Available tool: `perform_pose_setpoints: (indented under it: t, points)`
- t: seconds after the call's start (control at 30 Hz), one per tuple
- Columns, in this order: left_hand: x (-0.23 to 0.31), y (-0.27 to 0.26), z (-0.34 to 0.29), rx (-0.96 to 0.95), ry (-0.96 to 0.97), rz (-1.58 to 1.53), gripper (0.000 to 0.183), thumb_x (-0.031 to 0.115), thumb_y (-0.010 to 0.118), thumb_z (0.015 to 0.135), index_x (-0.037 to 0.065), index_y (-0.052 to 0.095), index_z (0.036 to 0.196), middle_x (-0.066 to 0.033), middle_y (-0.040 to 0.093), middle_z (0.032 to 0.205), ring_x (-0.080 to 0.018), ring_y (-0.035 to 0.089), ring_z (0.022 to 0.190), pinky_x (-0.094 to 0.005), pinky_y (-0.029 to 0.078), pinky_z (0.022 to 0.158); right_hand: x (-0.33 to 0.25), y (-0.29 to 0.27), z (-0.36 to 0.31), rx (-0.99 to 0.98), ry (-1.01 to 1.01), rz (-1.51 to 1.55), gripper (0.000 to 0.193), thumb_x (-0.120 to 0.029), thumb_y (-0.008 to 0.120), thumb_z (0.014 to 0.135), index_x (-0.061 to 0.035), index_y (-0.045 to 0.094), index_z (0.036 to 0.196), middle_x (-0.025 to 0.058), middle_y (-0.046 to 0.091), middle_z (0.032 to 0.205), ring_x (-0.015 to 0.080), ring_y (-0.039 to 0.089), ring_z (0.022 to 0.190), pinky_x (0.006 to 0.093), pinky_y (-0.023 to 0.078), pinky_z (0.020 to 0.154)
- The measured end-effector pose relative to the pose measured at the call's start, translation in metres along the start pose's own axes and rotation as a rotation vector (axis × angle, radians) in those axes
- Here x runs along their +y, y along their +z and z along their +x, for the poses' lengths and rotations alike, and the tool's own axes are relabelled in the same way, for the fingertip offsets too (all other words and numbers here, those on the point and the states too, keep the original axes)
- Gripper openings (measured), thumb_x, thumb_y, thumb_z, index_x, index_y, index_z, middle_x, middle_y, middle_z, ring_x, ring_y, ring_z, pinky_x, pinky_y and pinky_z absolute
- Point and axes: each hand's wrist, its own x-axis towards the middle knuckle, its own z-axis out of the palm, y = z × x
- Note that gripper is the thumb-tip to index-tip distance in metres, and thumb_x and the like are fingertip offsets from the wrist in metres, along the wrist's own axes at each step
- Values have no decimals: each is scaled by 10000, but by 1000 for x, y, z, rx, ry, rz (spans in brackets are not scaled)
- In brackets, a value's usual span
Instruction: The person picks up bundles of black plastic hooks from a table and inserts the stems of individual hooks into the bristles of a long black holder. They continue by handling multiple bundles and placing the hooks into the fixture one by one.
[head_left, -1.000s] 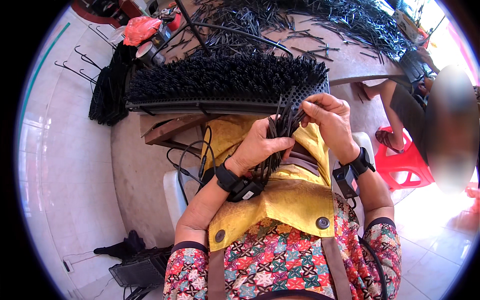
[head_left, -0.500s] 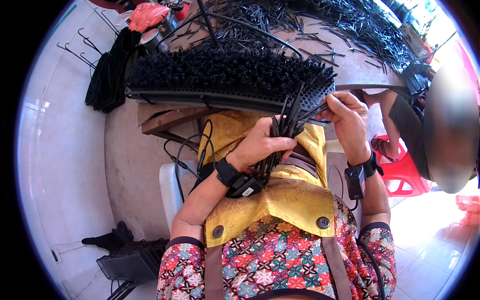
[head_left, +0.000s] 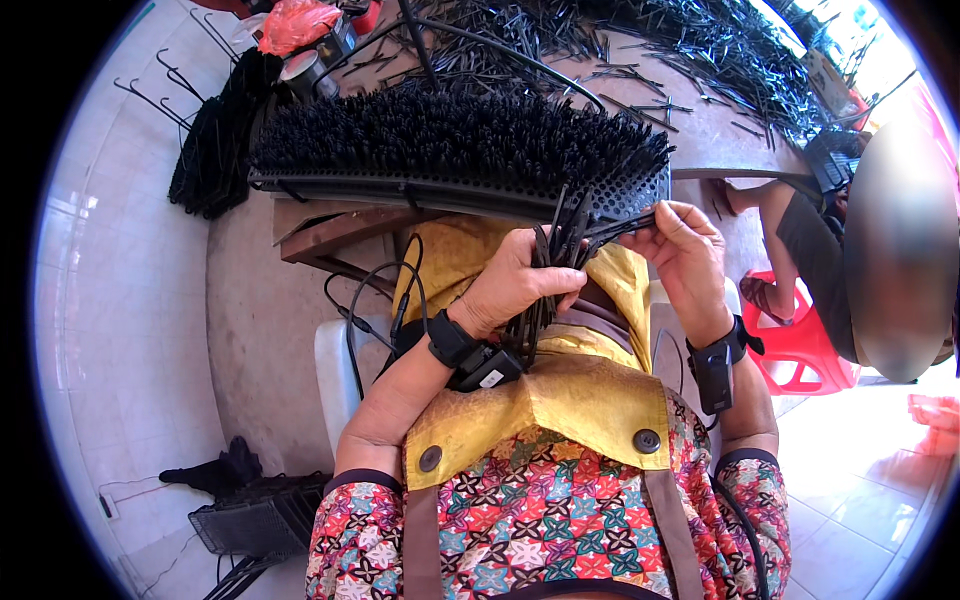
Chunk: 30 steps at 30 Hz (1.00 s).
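Note:
My left hand [head_left: 512, 282] is closed around a bundle of thin black sticks [head_left: 568, 232], which stick out above and below the fist. Beside it, my right hand [head_left: 690, 258] pinches the ends of a few thin black sticks [head_left: 622, 228] between thumb and fingers. Their other ends reach the bundle, and I cannot tell whether they are free of it. Just beyond my hands, a black perforated tray [head_left: 632, 194] is densely packed with upright black sticks [head_left: 450, 135]; bare holes show at its right end.
Loose black sticks [head_left: 720, 75] lie heaped on the table. Black bundles with wire hooks [head_left: 215, 140] are at the left, near a can [head_left: 302, 72] and a red plastic bag [head_left: 298, 25]. Black trays [head_left: 260, 520] stand lower left. Another person sits at right near a red stool [head_left: 800, 350].
My right hand has moved slightly down and left, its sticks now lying flatter beside the bundle. My left hand still grips the bundle and has shifted only a little.

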Motion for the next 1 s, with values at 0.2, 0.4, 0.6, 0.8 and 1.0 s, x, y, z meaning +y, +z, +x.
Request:
perform_pose_setpoints:
  t: [0.2,0.4,0.6,0.8,1.0]
  points:
    - [0,3,0,8,-15,4,164,33,607,808,-12,561,959,-45,560,687,-111,540,574,-238,418,526,-13,-8,7,-39,32,-34,119,-72,542,899,41,566,927,128,601,784,232,624,691,424,561,716]
    - [-2,-3,-1,23,35,-36,162,29,607,805,-22,557,951,-71,572,720,-136,552,578,-248,430,531,-44,-33,20,-38,-288,33,154,-110,515,925,31,576,935,113,616,768,223,633,707,410,543,763]
    - [-3,0,-1,125,85,-118,121,62,599,822,-10,583,918,-61,601,752,-113,562,597,-239,456,529,-16,-28,15,-48,-153,94,124,-85,543,907,32,578,932,132,627,807,223,636,713,445,554,750]
    - [-1,2,-3,174,102,-138,157,91,586,837,5,571,968,-127,642,884,-172,627,700,-246,490,553,-22,16,-20,50,-672,-405,97,1,533,895,71,590,931,148,636,849,212,655,765,337,553,710]
    - [-1,4,-2,198,111,-218,157,65,594,843,16,566,990,-130,646,964,-179,640,758,-253,501,561,7,19,-34,-521,-1351,-1341,195,46,645,688,72,584,872,184,578,927,324,600,830,378,517,705]
